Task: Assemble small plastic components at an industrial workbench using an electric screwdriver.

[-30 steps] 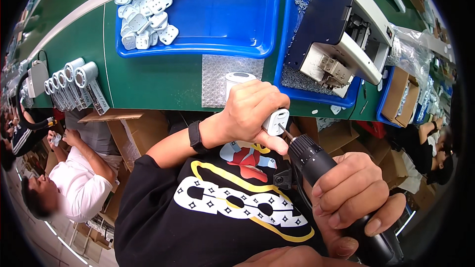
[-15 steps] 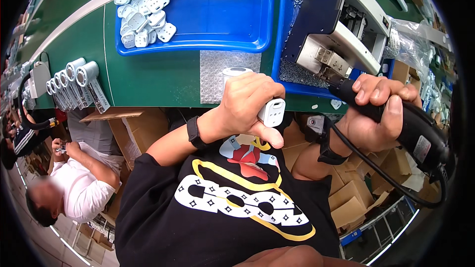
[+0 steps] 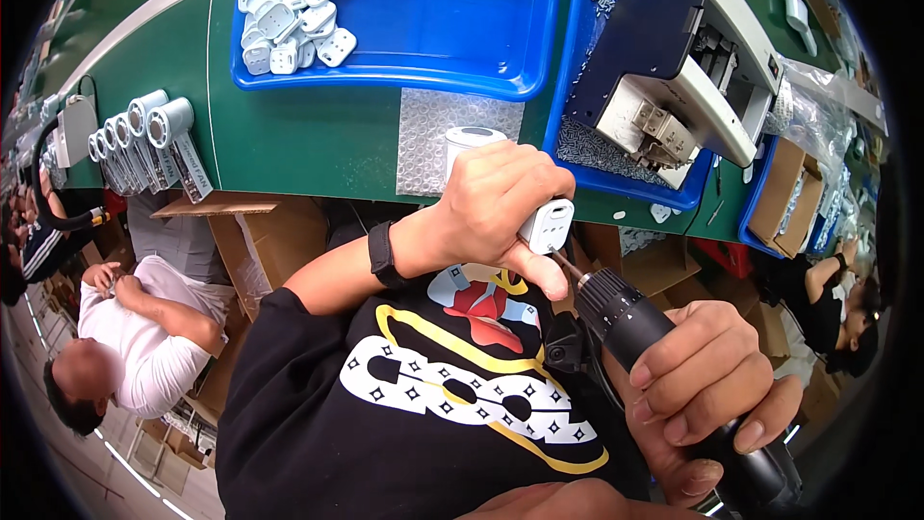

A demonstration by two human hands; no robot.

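My left hand (image 3: 502,195) is wrapped round a white handheld fan (image 3: 472,139). Its rounded head shows above my knuckles, and a white end cap (image 3: 549,226) with small holes faces right beside my thumb. Most of the fan's body is hidden by my fingers. In my right hand (image 3: 707,380) is a black electric screwdriver (image 3: 616,313), pointed up and left. Its bit meets the lower edge of the end cap, where a small screw seems to sit at the tip.
A blue tray (image 3: 452,77) holds many white caps (image 3: 289,14). Right of it, a screw feeder (image 3: 654,58) stands in a blue tray (image 3: 616,175) of loose screws. Bubble wrap (image 3: 419,140) lies beyond my left hand. Several fans (image 3: 159,140) stand far left. People (image 3: 144,337) sit on either side.
My right hand has brought the screwdriver down and left, from the screw feeder to the fan's end cap. My left hand still grips the fan, shifted slightly right.
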